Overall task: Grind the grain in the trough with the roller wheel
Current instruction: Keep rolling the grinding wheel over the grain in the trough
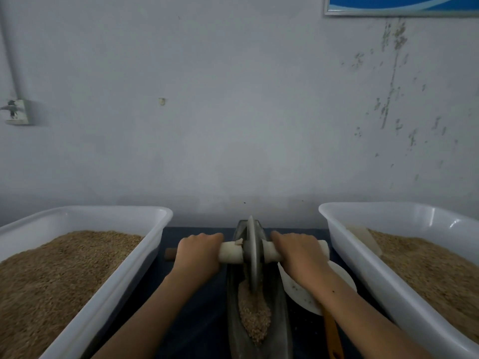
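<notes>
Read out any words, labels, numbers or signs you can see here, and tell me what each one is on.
There is no readable text.
The framed picture at the top right of the wall shows only blue and white shapes, cut off by the frame edge.
The two white tubs, the roller wheel, the trough and the wall fitting bear no visible lettering.

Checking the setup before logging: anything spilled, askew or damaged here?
Nothing spilled. Both hands, left and right, grip the axle; the roller wheel stands upright in the trough, the grain lies inside. Only oddity: flaking paint on the wall.
</notes>
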### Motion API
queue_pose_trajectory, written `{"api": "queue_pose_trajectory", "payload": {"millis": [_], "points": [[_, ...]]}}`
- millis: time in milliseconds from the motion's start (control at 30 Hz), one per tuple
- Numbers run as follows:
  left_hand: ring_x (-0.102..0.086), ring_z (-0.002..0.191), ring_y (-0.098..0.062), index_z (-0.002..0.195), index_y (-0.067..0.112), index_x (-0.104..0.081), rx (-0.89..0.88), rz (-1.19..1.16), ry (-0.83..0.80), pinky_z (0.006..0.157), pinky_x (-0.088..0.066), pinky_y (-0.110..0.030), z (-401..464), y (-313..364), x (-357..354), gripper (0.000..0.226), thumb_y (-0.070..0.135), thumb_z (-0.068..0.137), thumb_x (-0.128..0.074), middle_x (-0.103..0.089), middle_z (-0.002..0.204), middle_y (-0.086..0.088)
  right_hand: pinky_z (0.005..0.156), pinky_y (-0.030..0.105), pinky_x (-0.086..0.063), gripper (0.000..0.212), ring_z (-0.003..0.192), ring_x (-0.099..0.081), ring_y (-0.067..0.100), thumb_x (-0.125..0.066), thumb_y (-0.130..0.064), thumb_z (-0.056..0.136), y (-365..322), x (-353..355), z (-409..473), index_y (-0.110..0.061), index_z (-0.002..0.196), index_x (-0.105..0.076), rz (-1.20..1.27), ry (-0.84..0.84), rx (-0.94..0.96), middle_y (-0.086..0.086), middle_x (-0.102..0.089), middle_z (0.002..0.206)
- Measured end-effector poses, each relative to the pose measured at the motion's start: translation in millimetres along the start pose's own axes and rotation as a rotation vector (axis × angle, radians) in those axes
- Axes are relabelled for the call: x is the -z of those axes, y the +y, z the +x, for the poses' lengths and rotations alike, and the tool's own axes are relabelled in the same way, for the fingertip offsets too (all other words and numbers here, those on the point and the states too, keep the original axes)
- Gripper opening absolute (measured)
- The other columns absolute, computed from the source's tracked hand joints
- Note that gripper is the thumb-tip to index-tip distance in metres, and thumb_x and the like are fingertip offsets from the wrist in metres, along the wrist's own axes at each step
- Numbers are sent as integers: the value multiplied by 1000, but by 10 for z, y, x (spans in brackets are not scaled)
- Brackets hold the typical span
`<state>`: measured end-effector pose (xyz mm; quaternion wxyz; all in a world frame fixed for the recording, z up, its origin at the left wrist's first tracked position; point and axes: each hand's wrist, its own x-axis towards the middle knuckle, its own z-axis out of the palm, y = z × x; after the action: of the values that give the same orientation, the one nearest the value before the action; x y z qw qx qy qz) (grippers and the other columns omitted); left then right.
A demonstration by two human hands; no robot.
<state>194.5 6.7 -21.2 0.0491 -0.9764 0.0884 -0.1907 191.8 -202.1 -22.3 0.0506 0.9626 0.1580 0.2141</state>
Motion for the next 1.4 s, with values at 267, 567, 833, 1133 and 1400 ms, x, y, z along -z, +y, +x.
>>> {"api": "queue_pose_trajectory", "payload": {"millis": [267, 567, 833, 1133, 1400], "points": [[-59, 100, -20, 115, 21, -54, -29, 14, -202, 76, -41, -29, 12, -22, 91, 34, 31, 84, -62, -62, 110, -1, 69, 31, -34, 27, 96, -60, 25, -56, -14, 86, 63, 95, 8, -23, 110, -51, 47, -174, 35, 3, -62, 107], [-55, 57, -3, 83, 15, -60, -85, -277, -651, 62, -44, -19, -10, -112, 214, 11, 22, 81, -69, -64, 71, 4, 63, 28, -39, 23, 83, -59, 21, -66, -17, 80, 75, 336, 5, -16, 101, -58, 57, -502, 107, 3, -61, 94], [-59, 94, -18, 108, 26, -53, -14, 38, -5, 71, -36, -28, -52, 32, 64, 24, 35, 86, -56, -62, 104, 2, 73, 35, -43, 17, 90, -60, 26, -50, -14, 91, 22, 25, -45, -21, 106, -45, 67, -54, -7, 3, -63, 100], [-59, 57, -8, 77, 14, -59, -94, -331, -671, 60, -46, -19, -25, -146, 211, 9, 17, 79, -67, -65, 70, 0, 57, 27, -32, 20, 78, -56, 20, -61, -22, 82, 69, 272, 2, -20, 101, -56, 11, -369, 155, 1, -61, 92], [-61, 95, -20, 109, 20, -56, -44, 11, -217, 70, -39, -28, -17, -47, 118, 31, 34, 81, -62, -64, 103, 0, 66, 31, -31, 16, 94, -60, 27, -53, -20, 87, 25, 87, -27, -22, 102, -51, 32, -121, 26, 2, -63, 102]]}}
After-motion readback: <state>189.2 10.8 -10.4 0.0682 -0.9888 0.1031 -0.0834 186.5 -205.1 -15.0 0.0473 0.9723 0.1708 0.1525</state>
